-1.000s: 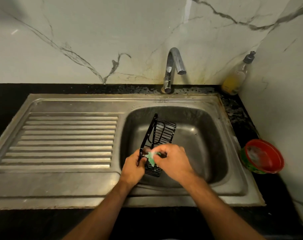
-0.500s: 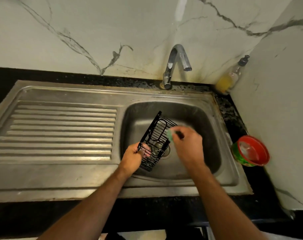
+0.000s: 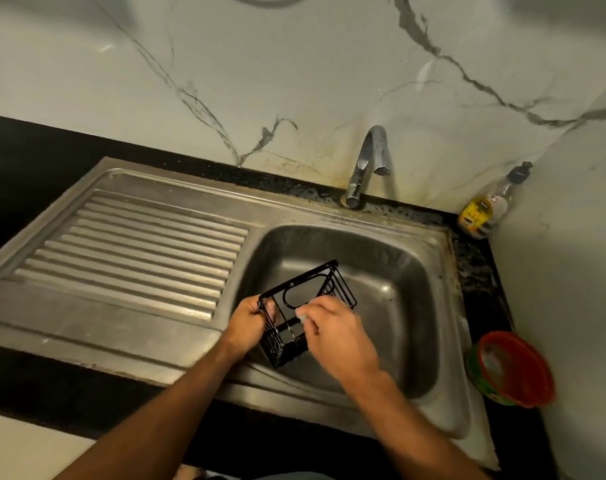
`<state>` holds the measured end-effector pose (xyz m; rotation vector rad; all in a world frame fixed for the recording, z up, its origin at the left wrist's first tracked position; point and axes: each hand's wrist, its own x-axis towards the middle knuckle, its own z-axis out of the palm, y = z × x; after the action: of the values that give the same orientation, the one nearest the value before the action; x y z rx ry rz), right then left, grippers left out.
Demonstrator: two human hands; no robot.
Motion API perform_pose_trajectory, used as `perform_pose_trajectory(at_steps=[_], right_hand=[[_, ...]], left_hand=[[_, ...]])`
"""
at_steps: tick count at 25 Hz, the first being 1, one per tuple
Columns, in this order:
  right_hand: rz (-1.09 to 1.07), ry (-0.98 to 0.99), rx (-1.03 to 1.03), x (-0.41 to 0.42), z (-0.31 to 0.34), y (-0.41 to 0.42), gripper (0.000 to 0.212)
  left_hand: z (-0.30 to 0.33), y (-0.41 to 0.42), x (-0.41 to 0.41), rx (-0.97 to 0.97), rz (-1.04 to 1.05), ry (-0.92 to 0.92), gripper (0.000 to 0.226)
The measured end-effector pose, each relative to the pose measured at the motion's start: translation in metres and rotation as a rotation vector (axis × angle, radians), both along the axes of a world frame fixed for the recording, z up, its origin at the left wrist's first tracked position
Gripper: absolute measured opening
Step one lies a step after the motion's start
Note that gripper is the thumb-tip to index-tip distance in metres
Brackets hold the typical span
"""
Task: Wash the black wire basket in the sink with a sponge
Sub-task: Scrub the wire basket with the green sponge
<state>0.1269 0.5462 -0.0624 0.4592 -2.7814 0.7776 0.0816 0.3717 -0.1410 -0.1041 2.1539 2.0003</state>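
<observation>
As the scrubbing step appears under way, the scene is listed left to right.
Left hand [image 3: 247, 322]: fingers curled tight round the basket's near-left rim.
Black wire basket [image 3: 306, 308]: held tilted above the sink [image 3: 412, 285] bowl, between the 2 hands.
Right hand [image 3: 339, 332]: fingertips pinched on a pale sponge [image 3: 302, 317], pressed inside the wires.
Next move: a turn of the basket is probably called for, so unscrubbed sides are reached.
</observation>
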Motion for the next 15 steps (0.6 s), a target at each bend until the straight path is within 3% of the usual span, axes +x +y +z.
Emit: perform_pose_trajectory(at_steps=[3, 6, 10, 13, 15], right_hand=[[0.167, 0.039, 0.053, 0.004, 0.0, -0.008, 0.021], [-0.078, -0.082, -0.067, -0.017, 0.002, 0.002, 0.018], [-0.374, -0.154, -0.104, -0.056, 0.012, 0.036, 0.015], [-0.327, -0.188, -0.102, -0.043, 0.01, 0.012, 0.012], [-0.183, -0.183, -0.112, -0.017, 0.009, -0.022, 0.011]], left_hand=[[-0.001, -0.002, -0.001, 0.004, 0.007, 0.007, 0.051], [-0.005, -0.002, -0.004, 0.036, 0.03, -0.031, 0.063], [-0.008, 0.001, -0.004, 0.039, 0.04, -0.047, 0.052], [-0.01, 0.001, -0.004, -0.003, 0.005, -0.042, 0.043], [-0.005, 0.0, -0.005, 0.014, -0.003, -0.018, 0.035]])
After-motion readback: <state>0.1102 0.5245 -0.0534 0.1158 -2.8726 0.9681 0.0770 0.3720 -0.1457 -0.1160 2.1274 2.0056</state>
